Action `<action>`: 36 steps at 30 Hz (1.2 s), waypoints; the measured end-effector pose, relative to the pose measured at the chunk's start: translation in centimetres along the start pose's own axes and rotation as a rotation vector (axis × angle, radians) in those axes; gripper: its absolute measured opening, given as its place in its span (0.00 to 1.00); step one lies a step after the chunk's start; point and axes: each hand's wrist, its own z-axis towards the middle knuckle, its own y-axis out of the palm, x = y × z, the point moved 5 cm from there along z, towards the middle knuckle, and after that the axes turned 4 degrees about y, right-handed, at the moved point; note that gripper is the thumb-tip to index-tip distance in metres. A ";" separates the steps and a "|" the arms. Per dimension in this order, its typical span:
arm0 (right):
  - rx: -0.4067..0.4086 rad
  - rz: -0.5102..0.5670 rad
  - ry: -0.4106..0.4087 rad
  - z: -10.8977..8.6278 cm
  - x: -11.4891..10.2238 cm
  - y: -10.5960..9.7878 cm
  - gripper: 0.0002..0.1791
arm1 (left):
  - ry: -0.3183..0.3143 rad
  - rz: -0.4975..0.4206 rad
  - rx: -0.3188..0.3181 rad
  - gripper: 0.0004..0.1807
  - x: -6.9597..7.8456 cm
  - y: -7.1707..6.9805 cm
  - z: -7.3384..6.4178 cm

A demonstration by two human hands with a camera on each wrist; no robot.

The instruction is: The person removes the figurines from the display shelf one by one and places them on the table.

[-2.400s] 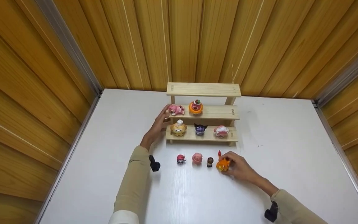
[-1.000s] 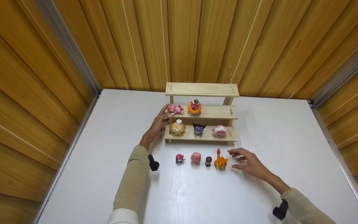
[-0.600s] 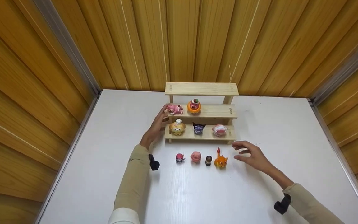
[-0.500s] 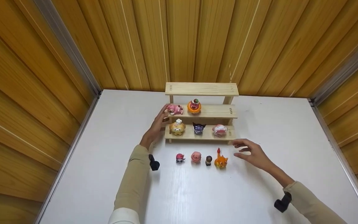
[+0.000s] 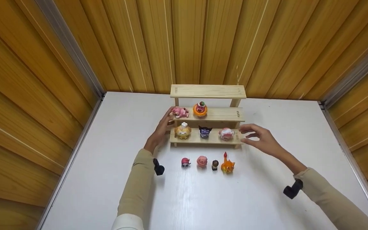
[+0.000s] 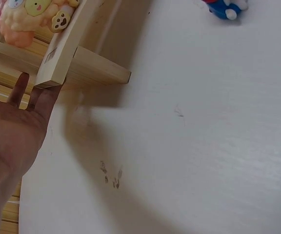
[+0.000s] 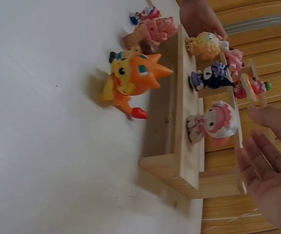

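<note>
A three-tier wooden display shelf (image 5: 208,91) stands at the back of the table. My left hand (image 5: 160,129) rests against its left end, beside the pink lying figurine (image 5: 180,112). In the left wrist view the fingers reach the end of a board fairly straight. My right hand (image 5: 262,139) hovers at the right end of the lowest board, fingers apart with nothing between them. Nearest to it is a white-and-pink figurine (image 5: 226,134). Left of that stand a dark-eared figurine (image 5: 205,132) and a yellow one with a white hat (image 5: 183,131).
On the middle board sits an orange-ringed figurine (image 5: 200,109). A row in front of the shelf holds a red-capped figurine (image 5: 185,162), a pink one (image 5: 202,161), a small brown-haired one (image 5: 215,165) and an orange one with a red-tipped tail (image 5: 227,166). Wooden panels (image 5: 190,41) rise behind.
My right hand let go of the orange figurine, leaving it at the row's right end, then moved away and up beside the lowest board. The left hand stayed at the shelf.
</note>
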 end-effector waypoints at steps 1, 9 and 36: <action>0.003 -0.004 -0.011 0.5 -0.3 -0.3 0.24 | -0.003 0.003 0.002 0.33 0.0 0.0 0.0; 0.006 -0.077 -0.024 3.5 -1.1 -1.4 0.25 | -0.014 0.025 0.006 0.32 0.2 0.1 -0.1; -0.127 0.002 0.001 10.4 -4.7 2.4 0.30 | -0.020 0.021 0.014 0.31 0.2 -0.1 -0.2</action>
